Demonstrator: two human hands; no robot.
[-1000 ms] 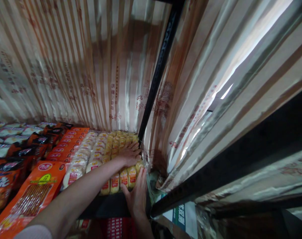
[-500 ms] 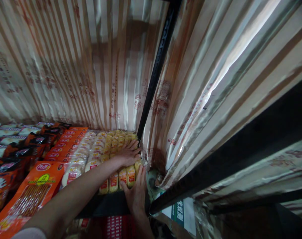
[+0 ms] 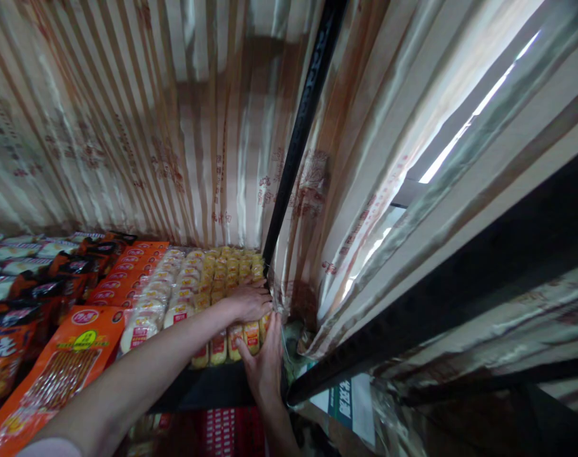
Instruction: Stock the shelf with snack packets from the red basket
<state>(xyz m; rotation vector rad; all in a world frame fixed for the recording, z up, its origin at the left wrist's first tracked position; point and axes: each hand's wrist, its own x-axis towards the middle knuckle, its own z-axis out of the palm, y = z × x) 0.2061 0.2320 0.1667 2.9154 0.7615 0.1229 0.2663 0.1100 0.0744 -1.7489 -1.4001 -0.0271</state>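
Note:
Rows of small yellow packaged cakes (image 3: 217,346) fill the right end of the shelf. My left hand (image 3: 250,301) reaches across from the left and rests on top of the rightmost rows, fingers stretched toward the corner post. My right hand (image 3: 266,355) comes up from below at the front right corner. Its fingers lie straight along the outer side of the end row, with the thumb apart near the front packs. The left fingertips are close to the right fingertips. Part of the end row is hidden under both hands.
White round packaged cakes (image 3: 143,317), orange snack packs (image 3: 74,362) and darker orange bags (image 3: 3,349) stand to the left. A black corner post (image 3: 293,152) rises behind. Printed plastic sheeting (image 3: 217,127) hangs around, and a dark bar (image 3: 412,285) crosses at right.
My left hand has slid slightly toward the front, its fingers less spread, uncovering yellow packs at the back. My right hand has barely shifted. The bright gap in the right-hand sheeting has widened.

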